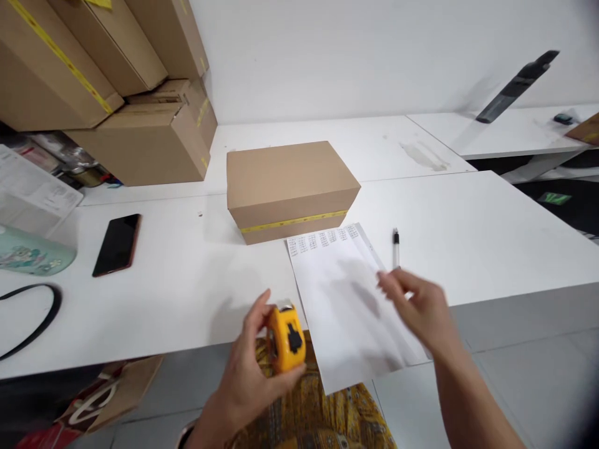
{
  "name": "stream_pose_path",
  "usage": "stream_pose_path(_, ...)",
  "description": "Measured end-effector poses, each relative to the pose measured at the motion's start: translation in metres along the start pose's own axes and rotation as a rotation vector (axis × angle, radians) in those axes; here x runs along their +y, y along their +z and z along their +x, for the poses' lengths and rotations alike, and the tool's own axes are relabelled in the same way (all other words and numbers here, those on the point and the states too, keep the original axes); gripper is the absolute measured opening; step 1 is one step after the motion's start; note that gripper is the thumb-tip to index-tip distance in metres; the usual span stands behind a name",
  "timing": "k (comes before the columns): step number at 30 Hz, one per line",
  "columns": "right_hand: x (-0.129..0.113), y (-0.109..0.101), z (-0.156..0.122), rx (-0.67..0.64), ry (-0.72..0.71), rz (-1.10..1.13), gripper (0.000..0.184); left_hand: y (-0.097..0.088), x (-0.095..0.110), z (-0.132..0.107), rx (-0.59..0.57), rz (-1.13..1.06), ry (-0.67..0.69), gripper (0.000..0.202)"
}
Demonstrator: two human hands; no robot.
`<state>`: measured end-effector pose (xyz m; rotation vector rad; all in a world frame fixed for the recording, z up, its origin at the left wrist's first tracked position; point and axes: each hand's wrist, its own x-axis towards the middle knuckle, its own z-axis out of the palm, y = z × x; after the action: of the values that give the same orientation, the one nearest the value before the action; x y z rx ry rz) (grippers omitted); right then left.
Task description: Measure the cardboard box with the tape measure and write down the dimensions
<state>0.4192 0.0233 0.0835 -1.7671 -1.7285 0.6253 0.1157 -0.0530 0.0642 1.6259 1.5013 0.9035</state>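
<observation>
Clearly, the yellow tape measure (pixel 289 340) sat in the left hand (pixel 250 365), raised at the near edge of the table (pixel 449 237), just left of the paper. The thumb lay along its near side and the fingers around its far left side, while a black button faced up. The right hand (pixel 423 308) hung over the right side of the paper, thumb and fingers drawn narrow; its tips were blurred, and one could not tell whether they pinched anything.

The sheet of paper (pixel 327 299) stuck out past the near edge of the table, small handwritten rows filling its far end. A pen (pixel 396 246) lay to its right, close to the right hand. Beyond the paper's far left corner stood a closed cardboard box (pixel 287 174), with a strip of yellow tape along its near side.

Farther left, a dark phone (pixel 116 244) lay flat, near a pale green bottle (pixel 40 252) and a black strap (pixel 55 305). More boxes (pixel 154 137) were piled at the far left against the white wall (pixel 327 62). Patterned yellow cloth (pixel 327 418) showed below the near edge.
</observation>
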Motion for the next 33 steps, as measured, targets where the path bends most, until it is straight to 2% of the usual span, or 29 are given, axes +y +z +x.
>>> stream_pose_path(1, 0.015, -0.008, 0.014, 0.152, 0.138, -0.169, 0.048, -0.007, -0.004, 0.007, 0.072, 0.105, 0.025, 0.091)
stream_pose_path(3, 0.041, -0.018, 0.041, 0.219, 0.320, -0.431, 0.038, -0.020, -0.010, 0.022, 0.197, 0.348, 0.048, 0.074)
stream_pose_path(5, 0.058, -0.020, 0.062, 0.140, 0.396, -0.550, 0.041, -0.032, -0.016, 0.036, 0.268, 0.587, 0.015, 0.060)
stream_pose_path(7, 0.066, -0.016, 0.073, 0.025, 0.372, -0.581, 0.046, -0.040, -0.018, 0.045, 0.285, 0.771, -0.065, 0.052)
stream_pose_path(9, 0.068, -0.013, 0.077, -0.059, 0.314, -0.582, 0.042, -0.046, -0.019, 0.051, 0.274, 0.876, -0.141, 0.050)
stream_pose_path(12, 0.069, -0.015, 0.075, -0.040, 0.263, -0.506, 0.041, -0.050, -0.021, 0.055, 0.242, 0.935, -0.179, 0.049)
stream_pose_path(14, 0.069, -0.022, 0.071, 0.108, 0.240, -0.277, 0.040, -0.052, -0.026, 0.057, 0.217, 0.931, -0.147, 0.048)
stream_pose_path(16, 0.066, -0.030, 0.064, 0.277, 0.166, 0.069, 0.035, -0.052, -0.032, 0.059, 0.225, 0.914, -0.077, 0.045)
stream_pose_path(18, 0.057, -0.036, 0.057, 0.388, 0.060, 0.328, 0.029, -0.048, -0.036, 0.060, 0.285, 0.894, 0.025, 0.043)
stream_pose_path(19, 0.051, -0.038, 0.053, 0.417, 0.011, 0.386, 0.028, -0.043, -0.036, 0.061, 0.321, 0.876, 0.085, 0.043)
stream_pose_path(21, 0.039, -0.037, 0.048, 0.462, -0.054, 0.387, 0.030, -0.029, -0.031, 0.061, 0.352, 0.811, 0.203, 0.045)
stream_pose_path(22, 0.033, -0.034, 0.047, 0.497, -0.074, 0.369, 0.032, -0.019, -0.026, 0.061, 0.327, 0.767, 0.257, 0.047)
stream_pose_path(24, 0.022, -0.024, 0.047, 0.599, -0.104, 0.355, 0.031, 0.004, -0.009, 0.063, 0.178, 0.686, 0.354, 0.049)
stream_pose_path(26, 0.014, -0.011, 0.052, 0.635, -0.116, 0.414, 0.035, 0.030, 0.013, 0.069, -0.060, 0.659, 0.419, 0.051)
stream_pose_path(27, 0.011, -0.003, 0.055, 0.579, -0.112, 0.478, 0.039, 0.042, 0.024, 0.074, -0.177, 0.672, 0.428, 0.052)
stream_pose_path(29, 0.007, 0.011, 0.064, 0.328, -0.078, 0.627, 0.048, 0.066, 0.042, 0.089, -0.360, 0.750, 0.406, 0.052)
stream_pose_path(31, 0.006, 0.026, 0.075, 0.029, -0.020, 0.746, 0.051, 0.085, 0.054, 0.106, -0.443, 0.863, 0.392, 0.055)
stream_pose_path(33, 0.008, 0.039, 0.088, -0.137, 0.050, 0.794, 0.049, 0.098, 0.058, 0.123, -0.458, 0.951, 0.411, 0.063)
